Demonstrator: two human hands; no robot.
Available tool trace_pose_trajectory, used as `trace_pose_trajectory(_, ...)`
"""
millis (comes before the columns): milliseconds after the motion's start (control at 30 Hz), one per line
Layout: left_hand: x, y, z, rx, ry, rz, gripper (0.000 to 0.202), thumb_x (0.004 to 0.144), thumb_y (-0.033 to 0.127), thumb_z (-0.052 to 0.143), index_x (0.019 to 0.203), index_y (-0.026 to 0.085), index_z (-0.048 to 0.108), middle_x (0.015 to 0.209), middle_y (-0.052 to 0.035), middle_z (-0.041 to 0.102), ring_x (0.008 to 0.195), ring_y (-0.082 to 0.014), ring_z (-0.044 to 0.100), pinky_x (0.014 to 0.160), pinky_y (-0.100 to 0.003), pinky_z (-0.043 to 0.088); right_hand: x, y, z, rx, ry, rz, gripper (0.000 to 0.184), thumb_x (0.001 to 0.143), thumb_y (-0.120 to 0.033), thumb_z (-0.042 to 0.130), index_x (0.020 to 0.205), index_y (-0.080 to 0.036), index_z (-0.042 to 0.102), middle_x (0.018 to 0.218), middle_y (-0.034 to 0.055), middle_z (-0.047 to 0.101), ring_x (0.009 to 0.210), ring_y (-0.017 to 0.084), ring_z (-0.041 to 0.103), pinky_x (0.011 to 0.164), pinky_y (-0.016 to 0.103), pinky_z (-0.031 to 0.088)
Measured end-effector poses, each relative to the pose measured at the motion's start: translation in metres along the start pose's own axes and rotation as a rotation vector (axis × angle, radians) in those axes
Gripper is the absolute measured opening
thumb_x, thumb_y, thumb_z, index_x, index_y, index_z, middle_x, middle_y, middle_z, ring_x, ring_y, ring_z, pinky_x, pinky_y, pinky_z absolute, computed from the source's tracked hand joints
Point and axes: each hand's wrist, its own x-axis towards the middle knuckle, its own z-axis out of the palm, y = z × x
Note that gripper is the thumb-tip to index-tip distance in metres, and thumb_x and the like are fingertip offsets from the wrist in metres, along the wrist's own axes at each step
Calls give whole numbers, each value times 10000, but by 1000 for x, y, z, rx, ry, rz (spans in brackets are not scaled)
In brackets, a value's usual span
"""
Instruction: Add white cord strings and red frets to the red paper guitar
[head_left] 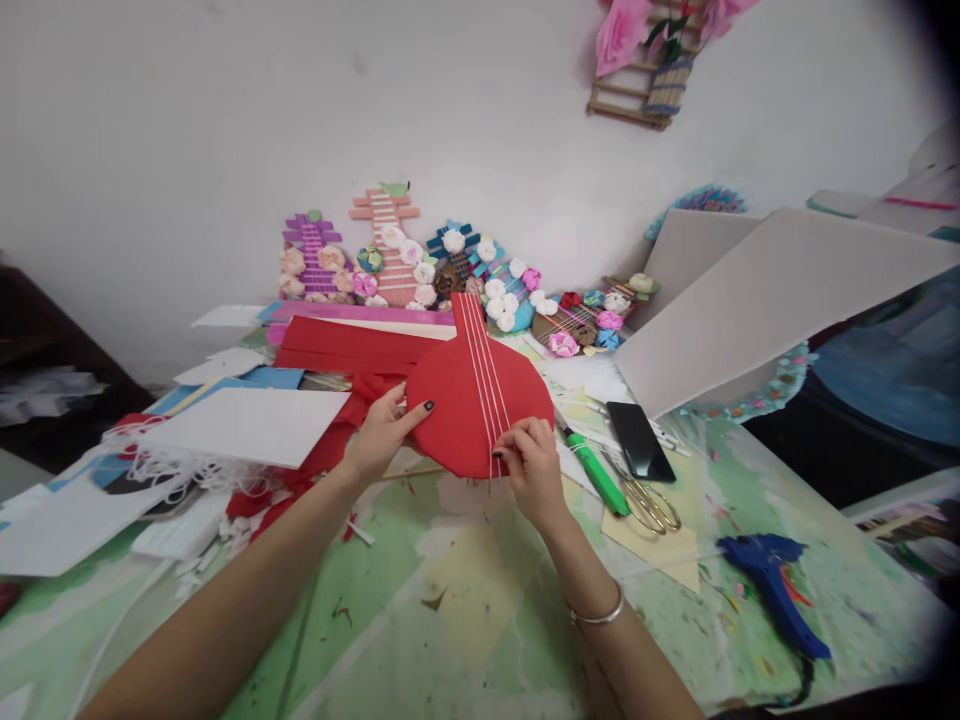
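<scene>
A red guitar-shaped craft piece (446, 400), with a round body and a short neck, is held up over the table. Several white strings (480, 360) run down its front from the neck to the lower edge. My left hand (384, 432) grips the body's left edge, thumb on the front face and the other fingers behind. At the lower right, my right hand (534, 462) pinches one white string near the bottom edge of the body. The back of the piece is hidden.
A blue glue gun (772, 585), gold-handled scissors (652, 505), a green cutter (596, 472) and a black phone (640, 440) lie at right. White boards (255, 425), white cord (180, 465) and red strips (345, 345) lie at left. Decorated guitars (386, 240) lean against the wall.
</scene>
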Motion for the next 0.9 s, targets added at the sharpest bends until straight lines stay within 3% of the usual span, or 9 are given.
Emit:
trace_pose_trajectory(200,2,3,-1,-27,51,-1,551,706,360,756,1167,137,553,1083,-117,705,862,-201,694,753,-290,582,1,0,-4,82,1,1,153,839,-116,507,724,-204,559,802,34,521,795,200,471,751,353,372)
trace_pose_trajectory(400,7,-3,-10,26,92,34,535,708,375,750,1144,133,557,978,-104,726,662,-164,674,531,-232,550,5,-8,-12,194,4,-11,154,836,-126,496,713,-205,545,787,26,506,794,193,482,735,335,379)
trace_pose_trajectory(533,10,-6,-15,41,101,59,537,710,384,746,1142,127,558,907,-94,729,581,-145,646,460,-204,505,6,-10,-15,368,33,14,152,859,-169,500,719,-199,551,797,21,492,769,176,489,722,322,379)
trace_pose_trajectory(800,14,-9,-21,60,88,98,529,727,375,736,1159,138,545,960,-91,719,825,-206,686,722,-306,571,5,-6,-18,921,207,185,227,861,-249,549,640,-200,530,650,-6,463,640,157,449,626,315,336)
trace_pose_trajectory(900,17,-13,-24,60,83,119,542,726,395,731,1165,143,538,1042,-105,705,880,-221,682,770,-330,566,7,-5,-22,1023,290,246,310,855,-294,576,575,-195,489,586,-27,409,577,135,413,577,301,321)
